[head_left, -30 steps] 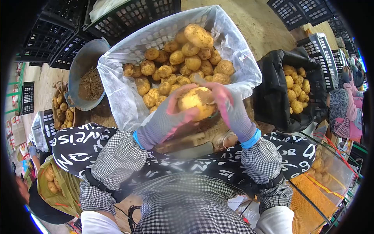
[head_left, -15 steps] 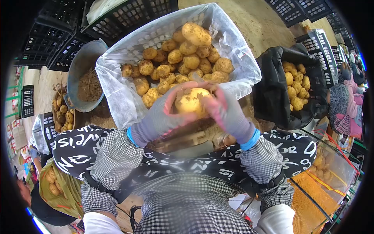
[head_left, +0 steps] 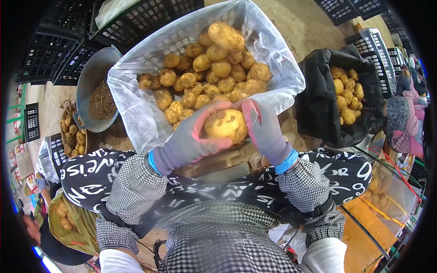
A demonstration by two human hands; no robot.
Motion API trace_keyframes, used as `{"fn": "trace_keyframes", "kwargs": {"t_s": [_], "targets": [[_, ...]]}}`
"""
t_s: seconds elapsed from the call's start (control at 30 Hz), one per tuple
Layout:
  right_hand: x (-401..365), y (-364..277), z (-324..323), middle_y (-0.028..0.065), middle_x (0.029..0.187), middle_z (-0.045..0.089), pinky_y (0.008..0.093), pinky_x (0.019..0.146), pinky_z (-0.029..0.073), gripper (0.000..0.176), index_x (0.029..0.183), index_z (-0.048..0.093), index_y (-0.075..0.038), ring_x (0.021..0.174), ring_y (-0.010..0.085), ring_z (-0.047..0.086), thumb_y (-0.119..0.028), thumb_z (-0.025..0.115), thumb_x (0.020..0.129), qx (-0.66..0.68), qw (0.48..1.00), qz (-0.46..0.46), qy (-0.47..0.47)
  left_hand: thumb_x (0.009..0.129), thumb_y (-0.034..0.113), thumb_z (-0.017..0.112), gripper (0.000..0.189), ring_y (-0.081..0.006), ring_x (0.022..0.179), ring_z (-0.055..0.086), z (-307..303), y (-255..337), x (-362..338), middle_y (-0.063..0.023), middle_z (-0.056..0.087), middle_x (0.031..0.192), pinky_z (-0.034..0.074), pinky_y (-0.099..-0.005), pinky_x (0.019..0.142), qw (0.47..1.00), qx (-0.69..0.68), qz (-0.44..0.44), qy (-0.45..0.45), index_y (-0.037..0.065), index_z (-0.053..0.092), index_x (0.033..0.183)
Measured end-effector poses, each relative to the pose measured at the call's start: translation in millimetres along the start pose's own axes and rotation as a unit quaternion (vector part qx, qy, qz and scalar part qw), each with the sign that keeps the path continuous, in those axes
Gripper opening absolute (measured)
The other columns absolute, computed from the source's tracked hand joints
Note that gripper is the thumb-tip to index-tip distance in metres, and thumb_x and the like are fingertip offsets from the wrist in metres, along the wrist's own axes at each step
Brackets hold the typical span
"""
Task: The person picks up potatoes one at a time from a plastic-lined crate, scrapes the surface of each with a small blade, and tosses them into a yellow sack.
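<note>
A large yellow potato (head_left: 226, 126) with brown dirt patches sits between my gloved hands, over the near edge of the crate. My left hand (head_left: 193, 133) curls around its left side, thumb below and fingers above. On the other side my right hand (head_left: 267, 129) is closed against the potato's right end. Both gloves are grey with pink on the palm and finger areas. Just beyond them, a crate with a white liner (head_left: 150, 116) holds a heap of dirt-marked potatoes (head_left: 211, 68).
On the left stands a blue-grey bucket (head_left: 84, 86) with soil and dry roots inside. To the right, a black-lined container (head_left: 314, 104) holds potatoes. Black crates (head_left: 150, 22) are at the back left. A person in pink (head_left: 413, 118) is at the far right.
The potato has been turned, so more of its dirt patches face up. My right hand has shifted from over its front to its right end.
</note>
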State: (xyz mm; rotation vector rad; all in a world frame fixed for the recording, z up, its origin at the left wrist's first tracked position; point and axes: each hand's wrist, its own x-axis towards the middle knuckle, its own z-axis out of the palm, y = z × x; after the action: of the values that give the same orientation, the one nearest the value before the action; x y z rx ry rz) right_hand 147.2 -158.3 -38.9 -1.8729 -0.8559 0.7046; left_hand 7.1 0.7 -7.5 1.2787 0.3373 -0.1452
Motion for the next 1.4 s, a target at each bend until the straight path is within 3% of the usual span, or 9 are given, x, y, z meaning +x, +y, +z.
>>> {"fn": "trace_keyframes", "kwargs": {"t_s": [0.2,0.4,0.53,0.63,0.77,0.83,0.93,1.03,1.4], "targets": [[2.0,-4.8,-8.6,0.0086,0.109,0.064,0.0288,0.082,0.052,0.045,0.127,0.053,0.0,0.099,0.0155,0.062,-0.037,0.045,0.104,0.189,0.975,0.118,-0.022,0.076,0.009,0.081,0.074,-0.0188,0.128,0.047,3.0,10.5,-0.6,-0.0082,0.047,0.139,0.037,-0.0333,0.109,0.995,-0.044,0.05,0.069,0.002,0.044,0.139],[-8.4,-29.5,-12.1,0.0136,0.124,0.056,0.0305,0.083,0.055,0.07,0.141,0.038,0.002,0.11,0.0184,0.059,-0.05,0.053,0.097,0.392,0.899,0.151,-0.125,0.091,0.03,0.069,0.063,-0.02,0.129,0.048,-10.8,3.0,2.6,-0.0087,0.044,0.143,0.039,-0.037,0.109,0.989,-0.008,0.142,0.027,0.003,0.042,0.142],[-4.1,-39.2,-21.1,0.0143,0.136,0.047,0.0318,0.09,0.052,0.08,0.142,0.038,0.003,0.116,0.0204,0.056,-0.044,0.071,0.087,0.364,0.909,0.131,-0.153,0.096,0.048,0.056,0.068,-0.0203,0.13,0.046,-22.5,2.1,5.4,-0.0093,0.04,0.147,0.039,-0.0369,0.109,0.994,-0.011,0.106,0.012,0.004,0.039,0.144],[-1.0,-24.0,-6.6,0.0131,0.126,0.058,0.0349,0.097,0.048,0.063,0.137,0.046,0.001,0.114,0.0221,0.059,-0.021,0.074,0.085,0.225,0.971,-0.058,-0.061,0.094,0.054,0.055,0.073,-0.0197,0.13,0.047,-6.8,12.6,-0.9,-0.0084,0.04,0.146,0.041,-0.036,0.108,0.998,-0.046,0.003,0.053,0.007,0.036,0.146],[-6.6,-35.0,-6.3,0.0118,0.13,0.057,0.035,0.102,0.042,0.058,0.136,0.049,-0.001,0.119,0.0208,0.054,-0.023,0.072,0.087,0.07,0.993,-0.085,-0.035,0.091,0.057,0.058,0.077,-0.0197,0.129,0.047,-7.1,5.0,-0.8,-0.0073,0.042,0.143,0.045,-0.0381,0.104,0.995,-0.079,-0.038,0.04,0.01,0.033,0.147],[-5.6,-35.2,-6.9,0.0107,0.13,0.057,0.0318,0.092,0.049,0.056,0.136,0.05,-0.002,0.109,0.0186,0.06,-0.026,0.07,0.089,-0.005,0.993,-0.121,-0.018,0.094,0.054,0.056,0.073,-0.0212,0.128,0.048,-5.9,2.6,0.5,-0.0087,0.043,0.141,0.047,-0.0393,0.103,0.993,-0.114,-0.029,0.029,0.01,0.032,0.147],[-11.5,-38.8,-12.1,0.0101,0.113,0.064,0.0233,0.072,0.054,0.044,0.127,0.057,0.002,0.092,0.0131,0.064,-0.033,0.056,0.1,0.279,0.954,0.102,-0.031,0.098,0.046,0.054,0.064,-0.0233,0.126,0.049,1.8,9.7,-2.3,-0.0117,0.043,0.139,0.047,-0.0391,0.103,0.965,-0.256,-0.056,0.003,0.009,0.032,0.146],[-4.9,-42.0,-12.9,0.0106,0.108,0.068,0.0207,0.055,0.052,0.037,0.123,0.061,0.002,0.074,0.0103,0.065,-0.026,0.048,0.103,0.265,0.959,0.103,0.02,0.094,0.043,0.061,0.067,-0.0224,0.126,0.05,3.4,17.1,-4.1,-0.0114,0.043,0.138,0.047,-0.0379,0.103,0.959,-0.275,-0.073,0.013,0.009,0.032,0.145],[-12.6,-25.0,2.3,0.0161,0.127,0.058,0.0336,0.085,0.054,0.058,0.137,0.045,0.005,0.107,0.0228,0.061,-0.04,0.05,0.1,0.451,0.865,0.214,-0.056,0.075,0.006,0.079,0.087,-0.0197,0.127,0.047,2.1,-18.8,7.2,-0.0111,0.043,0.137,0.04,-0.0357,0.107,0.966,0.078,0.214,0.124,0.005,0.029,0.146]]}}
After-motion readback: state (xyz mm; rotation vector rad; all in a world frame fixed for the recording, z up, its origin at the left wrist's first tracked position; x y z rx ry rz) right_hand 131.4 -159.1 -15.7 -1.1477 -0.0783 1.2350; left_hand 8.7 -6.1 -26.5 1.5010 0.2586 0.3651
